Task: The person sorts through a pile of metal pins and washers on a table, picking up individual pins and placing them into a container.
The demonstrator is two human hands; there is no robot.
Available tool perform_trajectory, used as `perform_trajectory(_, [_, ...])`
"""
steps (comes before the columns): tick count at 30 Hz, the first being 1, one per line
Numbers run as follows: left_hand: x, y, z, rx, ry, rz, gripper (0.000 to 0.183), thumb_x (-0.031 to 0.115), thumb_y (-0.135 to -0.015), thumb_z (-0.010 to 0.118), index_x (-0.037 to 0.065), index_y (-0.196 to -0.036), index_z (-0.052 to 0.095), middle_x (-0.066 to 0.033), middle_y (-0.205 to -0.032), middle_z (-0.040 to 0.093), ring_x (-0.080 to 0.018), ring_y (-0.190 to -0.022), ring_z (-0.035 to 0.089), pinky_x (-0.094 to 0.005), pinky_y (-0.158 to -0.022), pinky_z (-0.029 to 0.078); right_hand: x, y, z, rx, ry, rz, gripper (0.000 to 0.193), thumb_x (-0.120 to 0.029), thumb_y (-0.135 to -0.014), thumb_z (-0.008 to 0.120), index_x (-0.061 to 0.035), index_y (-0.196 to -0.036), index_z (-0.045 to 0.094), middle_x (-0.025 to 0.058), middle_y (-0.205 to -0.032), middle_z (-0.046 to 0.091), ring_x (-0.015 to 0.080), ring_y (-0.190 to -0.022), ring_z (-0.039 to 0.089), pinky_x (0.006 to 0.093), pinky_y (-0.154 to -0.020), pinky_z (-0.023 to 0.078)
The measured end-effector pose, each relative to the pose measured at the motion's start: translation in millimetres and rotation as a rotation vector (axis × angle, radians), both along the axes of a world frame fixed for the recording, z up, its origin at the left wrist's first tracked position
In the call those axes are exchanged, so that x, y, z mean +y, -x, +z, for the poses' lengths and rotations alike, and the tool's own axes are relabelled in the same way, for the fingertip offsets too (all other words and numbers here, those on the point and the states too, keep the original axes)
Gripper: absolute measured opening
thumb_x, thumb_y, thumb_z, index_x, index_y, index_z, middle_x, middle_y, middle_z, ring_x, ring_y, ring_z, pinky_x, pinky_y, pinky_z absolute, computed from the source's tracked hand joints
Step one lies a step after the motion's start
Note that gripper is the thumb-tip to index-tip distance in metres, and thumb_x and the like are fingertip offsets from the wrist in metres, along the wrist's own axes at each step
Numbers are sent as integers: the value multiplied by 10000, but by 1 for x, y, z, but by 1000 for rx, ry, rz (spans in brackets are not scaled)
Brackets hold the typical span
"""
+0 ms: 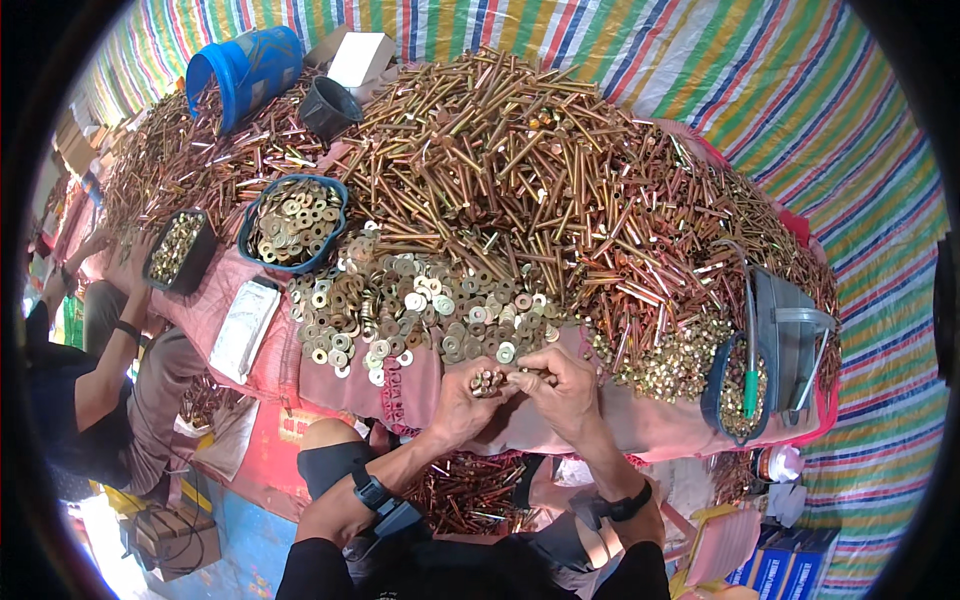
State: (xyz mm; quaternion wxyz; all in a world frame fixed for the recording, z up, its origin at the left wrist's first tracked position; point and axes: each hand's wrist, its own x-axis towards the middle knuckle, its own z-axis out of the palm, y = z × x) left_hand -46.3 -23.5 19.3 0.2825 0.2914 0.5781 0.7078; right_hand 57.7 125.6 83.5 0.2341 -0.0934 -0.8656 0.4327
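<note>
In front of my body, my left hand (462, 405) is closed round a small bundle of bolts (487, 381), their brassy ends facing up. Close against it on the right, my right hand (567, 392) has its fingers pinched together; what lies between them is too small to name. Just beyond both hands spreads a layer of flat washers (440, 300). Behind the washers rises a large heap of long brass-coloured bolts (480, 150). Small golden nuts (680, 365) lie in a pile to the right of my right hand.
A blue basin (243, 240) of washers and a dark tub (198, 265) of nuts stand left. On the right, a dark scoop-like container (718, 385) holds nuts. A blue bucket (265, 75) lies tipped at the back. At far left, a co-worker's arm (110, 370) reaches in.
</note>
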Motion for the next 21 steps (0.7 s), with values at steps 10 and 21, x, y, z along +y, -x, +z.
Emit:
perform_trajectory(10, [0, 1, -8, 124, -33, 0, 165, 65, -935, 798, 0, -1069, 727, -77, -943, 705, -161, -876, 658, -315, -811, 527, 1, 0, 19, 78, -249, 142, 190, -29, -922, 755, -8, -1102, 699, 156, -967, 638, 348, -874, 673, 411, -767, 553])
perform_trajectory(21, [-3, 2, 3, 43, -42, -52, 152, -24, -927, 766, -13, -1068, 713, -60, -996, 718, -125, -929, 658, -295, -839, 538, -4, -5, 13, -179, 184, -28, 286, -147, -870, 867, -29, -1063, 691, 91, -863, 671, 216, -751, 683, 348, -662, 541])
